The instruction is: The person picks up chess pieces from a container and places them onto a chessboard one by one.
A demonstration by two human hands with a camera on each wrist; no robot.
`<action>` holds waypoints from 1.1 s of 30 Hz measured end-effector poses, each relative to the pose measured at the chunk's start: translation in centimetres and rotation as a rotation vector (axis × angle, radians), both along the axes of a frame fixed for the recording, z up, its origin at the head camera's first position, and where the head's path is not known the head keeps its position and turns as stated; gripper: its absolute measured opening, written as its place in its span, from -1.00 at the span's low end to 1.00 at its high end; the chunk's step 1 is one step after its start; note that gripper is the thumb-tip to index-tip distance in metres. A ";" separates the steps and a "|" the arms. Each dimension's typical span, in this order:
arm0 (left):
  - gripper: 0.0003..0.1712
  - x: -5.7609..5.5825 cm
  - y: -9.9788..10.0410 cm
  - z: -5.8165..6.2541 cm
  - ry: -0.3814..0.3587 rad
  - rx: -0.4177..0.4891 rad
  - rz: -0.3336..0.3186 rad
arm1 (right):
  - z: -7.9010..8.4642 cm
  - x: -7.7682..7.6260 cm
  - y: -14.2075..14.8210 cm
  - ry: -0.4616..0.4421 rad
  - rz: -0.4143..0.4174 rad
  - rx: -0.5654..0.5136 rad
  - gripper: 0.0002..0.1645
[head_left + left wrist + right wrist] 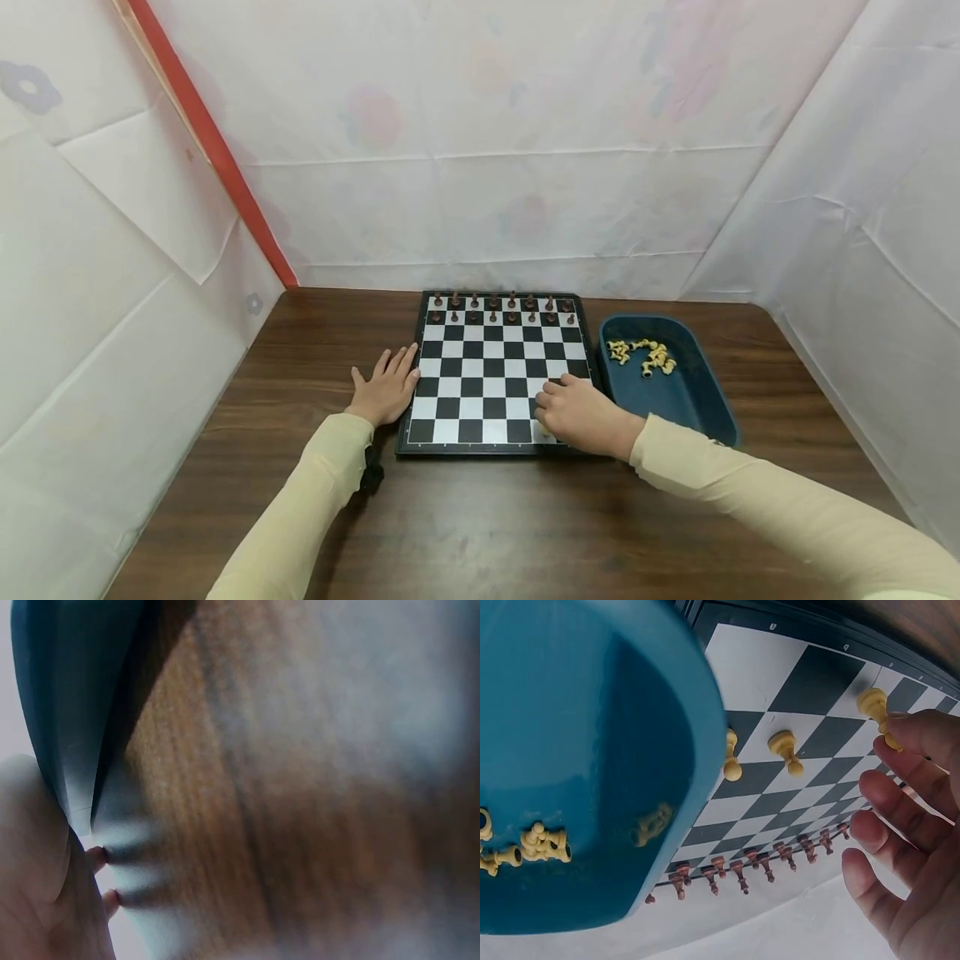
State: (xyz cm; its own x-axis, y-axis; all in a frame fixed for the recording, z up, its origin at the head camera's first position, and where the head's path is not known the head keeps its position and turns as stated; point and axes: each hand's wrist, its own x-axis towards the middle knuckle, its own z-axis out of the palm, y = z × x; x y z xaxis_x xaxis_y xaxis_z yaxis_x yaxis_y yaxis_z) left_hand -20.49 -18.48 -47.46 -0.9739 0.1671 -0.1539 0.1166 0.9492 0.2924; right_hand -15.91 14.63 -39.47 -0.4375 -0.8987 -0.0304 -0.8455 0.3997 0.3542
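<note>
The chessboard (483, 367) lies on the wooden table with dark brown chess pieces (512, 307) in two rows along its far end. My right hand (581, 414) is over the near right corner. Between thumb and forefinger it pinches a cream chess piece (873, 703), whose top is partly hidden by the fingertips; the other fingers are spread loosely. Two cream pawns, one standing nearer the tray (731, 755) and one beside it (784, 748), are on the board. My left hand (386, 392) rests spread on the table, fingertips at the board's left edge.
A blue tray (716, 392) stands right of the board, close to its edge, with several cream chess pieces (654, 354) lying in its far part. White sheets (480, 208) hang behind and on both sides of the table. A red strip (217, 150) runs down the left corner.
</note>
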 end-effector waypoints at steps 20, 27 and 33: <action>-0.33 -0.3 0.1 -0.2 0.003 0.001 -0.001 | -0.3 -0.1 -0.4 0.012 -0.007 0.047 -0.87; -0.33 -0.2 0.0 -0.3 0.000 -0.005 -0.008 | 0.0 -0.4 0.4 0.001 -0.014 -0.004 -0.84; -0.34 -0.1 -0.1 -0.3 0.002 0.007 -0.002 | 1.1 -0.9 2.2 0.008 -0.047 -0.027 -0.73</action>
